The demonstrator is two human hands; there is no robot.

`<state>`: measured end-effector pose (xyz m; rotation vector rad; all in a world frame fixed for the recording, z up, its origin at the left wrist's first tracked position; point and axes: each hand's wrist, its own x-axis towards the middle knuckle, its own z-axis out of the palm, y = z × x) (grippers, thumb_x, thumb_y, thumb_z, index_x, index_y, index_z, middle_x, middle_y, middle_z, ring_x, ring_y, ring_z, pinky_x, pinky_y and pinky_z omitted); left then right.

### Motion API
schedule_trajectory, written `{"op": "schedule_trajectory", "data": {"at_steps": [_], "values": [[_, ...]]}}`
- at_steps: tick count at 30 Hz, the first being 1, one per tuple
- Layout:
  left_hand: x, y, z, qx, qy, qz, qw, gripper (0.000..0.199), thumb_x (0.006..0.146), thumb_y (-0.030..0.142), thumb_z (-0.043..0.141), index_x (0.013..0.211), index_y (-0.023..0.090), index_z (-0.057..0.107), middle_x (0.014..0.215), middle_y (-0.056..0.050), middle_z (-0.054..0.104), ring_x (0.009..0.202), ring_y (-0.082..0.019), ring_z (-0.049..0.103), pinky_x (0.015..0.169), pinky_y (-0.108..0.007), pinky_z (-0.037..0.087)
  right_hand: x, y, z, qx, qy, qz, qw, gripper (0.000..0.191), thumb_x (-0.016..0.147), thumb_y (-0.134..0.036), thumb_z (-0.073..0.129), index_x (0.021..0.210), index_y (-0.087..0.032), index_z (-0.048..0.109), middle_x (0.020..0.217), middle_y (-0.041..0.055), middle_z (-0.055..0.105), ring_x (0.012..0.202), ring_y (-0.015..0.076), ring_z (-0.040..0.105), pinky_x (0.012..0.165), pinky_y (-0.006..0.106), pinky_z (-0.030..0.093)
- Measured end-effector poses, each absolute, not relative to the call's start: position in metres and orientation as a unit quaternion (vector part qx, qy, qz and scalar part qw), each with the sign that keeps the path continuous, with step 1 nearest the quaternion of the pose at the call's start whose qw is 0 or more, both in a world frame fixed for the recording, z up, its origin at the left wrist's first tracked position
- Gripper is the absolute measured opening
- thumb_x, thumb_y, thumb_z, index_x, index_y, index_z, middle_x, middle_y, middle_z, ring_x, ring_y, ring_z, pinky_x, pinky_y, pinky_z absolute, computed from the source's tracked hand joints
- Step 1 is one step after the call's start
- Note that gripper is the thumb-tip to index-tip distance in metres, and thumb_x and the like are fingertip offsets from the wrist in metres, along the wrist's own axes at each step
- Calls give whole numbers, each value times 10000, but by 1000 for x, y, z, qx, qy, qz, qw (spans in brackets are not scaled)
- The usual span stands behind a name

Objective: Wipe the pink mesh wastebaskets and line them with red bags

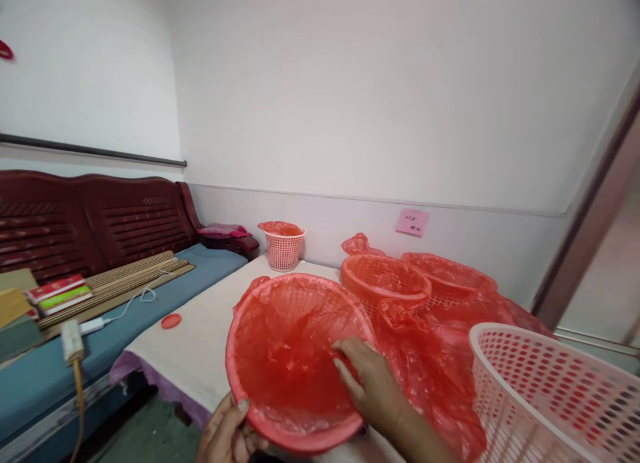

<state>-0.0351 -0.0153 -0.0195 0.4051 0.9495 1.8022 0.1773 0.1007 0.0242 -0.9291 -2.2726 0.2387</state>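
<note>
A round basket lined with a red plastic bag (pixel 295 356) is tilted toward me, the bag folded over its rim. My left hand (pixel 227 426) grips the lower left of this rim, thumb on top and fingers underneath. Over the right side of the basket's mouth is my right hand (pixel 367 376), its fingers curved and thumb apart, close to the liner. I see nothing held in it. Loose red plastic bags (pixel 430 370) spread out to the right of the basket. The bag hides the basket's outer wall.
Two red-lined baskets (pixel 385 276) stand behind, and a small lined basket (pixel 284 250) is by the wall. A white perforated basket (pixel 550 396) is at the right. A red disc (pixel 171 321) lies on the table (pixel 200 363). A wooden bench (pixel 100 216) stands left.
</note>
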Motion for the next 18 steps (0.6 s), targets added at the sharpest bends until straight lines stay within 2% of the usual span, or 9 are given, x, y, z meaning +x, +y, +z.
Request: {"op": "schedule_trajectory", "data": {"at_steps": [4, 7, 12, 15, 18], "values": [[-46, -5, -18, 183, 390, 750, 501, 292, 634, 314, 817, 841, 164, 674, 671, 17, 643, 580, -101, 556, 515, -210, 503, 171, 112, 19, -326, -830, 141, 430, 163, 930, -229, 412, 948, -207, 572, 880, 32, 614, 843, 166, 591, 780, 308, 462], [-60, 10, -16, 181, 385, 760, 491, 243, 678, 284, 791, 853, 169, 667, 750, 19, 663, 650, -97, 587, 568, -202, 526, 164, 121, 20, -312, -817, 145, 463, 151, 924, -226, 425, 966, -208, 569, 908, 35, 611, 882, 166, 583, 800, 310, 464], [-73, 32, -10, 182, 385, 760, 491, 192, 697, 227, 771, 834, 157, 656, 756, 10, 676, 645, -96, 609, 598, -214, 551, 161, 131, 10, -340, -818, 63, 460, 251, 930, -239, 415, 1125, -213, 571, 1129, 83, 589, 1092, 214, 530, 969, 429, 417], [-73, 38, -12, 191, 385, 761, 487, 199, 699, 240, 770, 837, 157, 652, 755, 6, 680, 644, -96, 608, 611, -216, 555, 165, 136, -6, -370, -780, 78, 499, 339, 944, -294, 404, 1248, -190, 510, 1279, 119, 514, 1234, 229, 446, 1058, 474, 361], [-74, 40, -13, 200, 387, 762, 479, 212, 697, 265, 772, 839, 162, 653, 776, 1, 690, 646, -99, 610, 622, -227, 561, 170, 139, -23, -388, -743, 133, 529, 411, 952, -348, 385, 1322, -180, 448, 1345, 130, 472, 1289, 225, 402, 1098, 477, 323]]}}
